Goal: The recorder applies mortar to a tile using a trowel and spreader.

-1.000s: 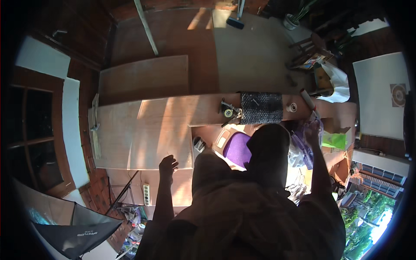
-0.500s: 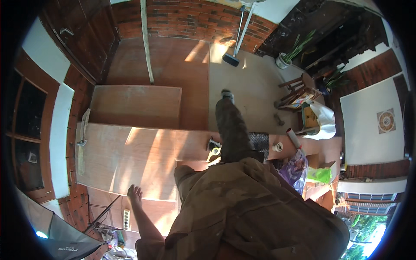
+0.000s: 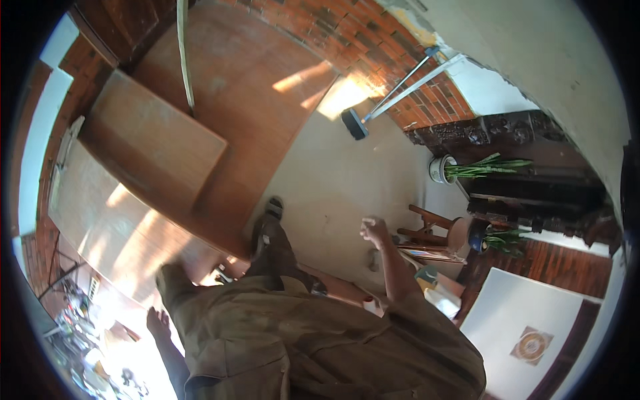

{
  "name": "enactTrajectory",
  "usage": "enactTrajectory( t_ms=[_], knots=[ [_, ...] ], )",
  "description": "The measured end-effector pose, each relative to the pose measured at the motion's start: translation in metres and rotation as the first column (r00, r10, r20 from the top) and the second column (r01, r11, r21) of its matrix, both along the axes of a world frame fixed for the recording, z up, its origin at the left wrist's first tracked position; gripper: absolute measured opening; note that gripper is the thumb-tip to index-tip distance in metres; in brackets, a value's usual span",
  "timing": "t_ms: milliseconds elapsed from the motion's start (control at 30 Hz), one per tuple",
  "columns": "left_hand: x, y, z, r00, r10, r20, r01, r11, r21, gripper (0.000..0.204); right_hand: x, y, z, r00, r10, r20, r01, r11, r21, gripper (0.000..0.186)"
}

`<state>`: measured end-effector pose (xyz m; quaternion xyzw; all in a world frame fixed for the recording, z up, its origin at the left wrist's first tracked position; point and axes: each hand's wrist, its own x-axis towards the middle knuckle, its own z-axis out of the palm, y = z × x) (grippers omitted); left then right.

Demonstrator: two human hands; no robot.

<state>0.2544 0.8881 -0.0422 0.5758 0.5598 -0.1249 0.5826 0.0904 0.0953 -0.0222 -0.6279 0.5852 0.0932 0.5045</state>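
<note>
My right hand (image 3: 375,231) is raised over the pale floor, its fingers curled in and nothing visible in them. The nearest thing to it is a wooden chair (image 3: 427,223) to its right, which it does not touch. Low on the left, my left hand (image 3: 159,323) hangs beside my body with its fingers loosely apart, holding nothing. Next to it lies a brown wooden board surface (image 3: 110,223) with bright sun patches. A dark-trousered leg (image 3: 272,243) of mine is stretched forward, its shoe (image 3: 274,207) at the boundary between brown boards and pale floor.
A black-headed broom (image 3: 355,125) leans on the brick wall (image 3: 347,40) ahead. A potted plant (image 3: 442,169) stands beside dark carved furniture (image 3: 533,157). A raised board (image 3: 157,140) and an upright pole (image 3: 185,60) are at left. Mixed clutter (image 3: 80,333) lies at lower left.
The view has turned toward the right and moved forward. My right hand has come into sight over the floor. My left hand has dropped closer to my body.
</note>
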Motion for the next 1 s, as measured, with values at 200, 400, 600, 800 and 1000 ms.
enactTrajectory(
  t_ms=[200, 400, 600, 800, 1000],
  knots=[
    [-0.019, -0.059, 0.034, 0.989, -0.146, -0.004, 0.139, 0.934, 0.329, 0.044, 0.035, -0.167, 0.023, 0.980, 0.152, -0.126, -0.154, 0.988, -0.004, 0.038],
    [-0.097, -0.102, -0.018, 0.985, -0.139, 0.102, 0.094, 0.931, 0.353, 0.036, 0.132, -0.244, 0.073, 0.870, 0.457, -0.185, -0.492, 0.830, -0.261, 0.024],
    [-0.049, -0.209, -0.062, 0.999, -0.011, 0.042, 0.016, 0.995, -0.101, 0.039, 0.177, -0.289, 0.096, 0.621, 0.662, -0.419, -0.781, 0.480, -0.399, 0.029],
    [0.023, -0.256, -0.122, 0.963, -0.264, -0.053, 0.256, 0.959, -0.125, 0.041, 0.232, -0.312, 0.088, 0.574, 0.689, -0.443, -0.819, 0.475, -0.322, 0.043],
    [0.119, -0.410, -0.053, 0.979, -0.200, 0.042, 0.204, 0.969, -0.137, 0.042, 0.266, -0.430, 0.068, 0.212, 0.665, -0.716, -0.977, 0.123, -0.175, 0.061]
  ],
)
